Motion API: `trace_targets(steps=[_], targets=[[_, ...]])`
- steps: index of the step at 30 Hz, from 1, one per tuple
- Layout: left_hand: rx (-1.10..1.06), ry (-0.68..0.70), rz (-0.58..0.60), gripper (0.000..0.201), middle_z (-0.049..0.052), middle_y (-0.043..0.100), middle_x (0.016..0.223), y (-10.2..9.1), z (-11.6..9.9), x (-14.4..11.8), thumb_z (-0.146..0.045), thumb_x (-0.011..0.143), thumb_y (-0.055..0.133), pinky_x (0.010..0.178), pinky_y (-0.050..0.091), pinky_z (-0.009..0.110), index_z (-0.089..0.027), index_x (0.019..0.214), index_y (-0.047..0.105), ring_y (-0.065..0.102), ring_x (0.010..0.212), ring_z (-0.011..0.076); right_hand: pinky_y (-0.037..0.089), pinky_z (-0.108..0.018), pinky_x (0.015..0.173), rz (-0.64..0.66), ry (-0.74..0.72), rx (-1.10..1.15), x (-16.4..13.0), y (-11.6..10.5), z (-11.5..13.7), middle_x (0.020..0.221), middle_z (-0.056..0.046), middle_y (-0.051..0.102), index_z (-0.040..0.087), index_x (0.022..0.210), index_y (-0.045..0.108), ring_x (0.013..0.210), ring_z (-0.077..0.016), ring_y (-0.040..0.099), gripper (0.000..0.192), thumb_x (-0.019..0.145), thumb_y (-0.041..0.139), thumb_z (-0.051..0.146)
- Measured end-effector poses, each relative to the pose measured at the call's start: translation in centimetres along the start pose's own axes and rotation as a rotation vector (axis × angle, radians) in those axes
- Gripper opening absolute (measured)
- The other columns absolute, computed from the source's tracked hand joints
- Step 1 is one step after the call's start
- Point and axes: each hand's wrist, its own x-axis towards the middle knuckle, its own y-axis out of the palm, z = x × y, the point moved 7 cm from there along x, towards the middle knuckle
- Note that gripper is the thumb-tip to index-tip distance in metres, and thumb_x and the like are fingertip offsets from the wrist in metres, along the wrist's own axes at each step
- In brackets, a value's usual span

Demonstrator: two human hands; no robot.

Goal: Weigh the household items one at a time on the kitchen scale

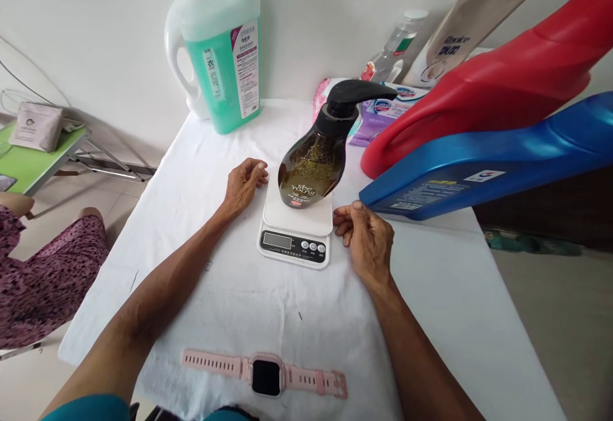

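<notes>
A dark pump bottle (313, 162) with a black pump head stands on the platform of a white kitchen scale (272, 216). The bottle leans to the right in my view. On the scale's front, the small display (277, 241) looks blank, beside a row of round buttons. My left hand (245, 184) rests at the scale's left side, fingers curled in with the thumb against them, holding nothing visible. At the right side, my right hand (364, 236) has its fingers bent together near the scale's edge; whether they touch it I cannot tell. I see nothing in it.
A pink smartwatch (266, 376) lies near the front edge. Behind stands a jug of green liquid (223, 76). To the right are a red bottle (498, 82), a blue bottle (493, 159), a beige tube (460, 38) and soap packs (383, 111). Another person's patterned clothing (52, 274) shows left.
</notes>
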Motion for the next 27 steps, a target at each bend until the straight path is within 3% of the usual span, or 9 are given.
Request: trace_targets(steps=[22, 27], targets=[[0.039, 0.016, -0.017, 0.051, 0.006, 0.072, 0.082, -0.3, -0.7, -0.2, -0.07, 0.091, 0.065, 0.066, 0.054, 0.031, -0.019, 0.091, 0.068, 0.066, 0.069, 0.016, 0.045, -0.029, 0.053, 0.021, -0.043, 0.017, 0.2, 0.1, 0.5, 0.067, -0.005, 0.068, 0.02, 0.079, 0.07, 0.056, -0.0167, 0.06, 0.07, 0.097, 0.044, 0.082], [0.048, 0.016, -0.051, 0.056, 0.008, 0.073, 0.087, -0.7, -1.4, -1.0, -0.073, 0.093, 0.059, 0.072, 0.055, 0.033, -0.018, 0.098, 0.069, 0.069, 0.077, 0.0183, 0.045, -0.028, 0.053, 0.026, -0.059, 0.026, 0.1, 0.1, 0.8, 0.067, -0.005, 0.068, 0.02, 0.078, 0.069, 0.057, -0.0172, 0.06, 0.071, 0.096, 0.041, 0.084]])
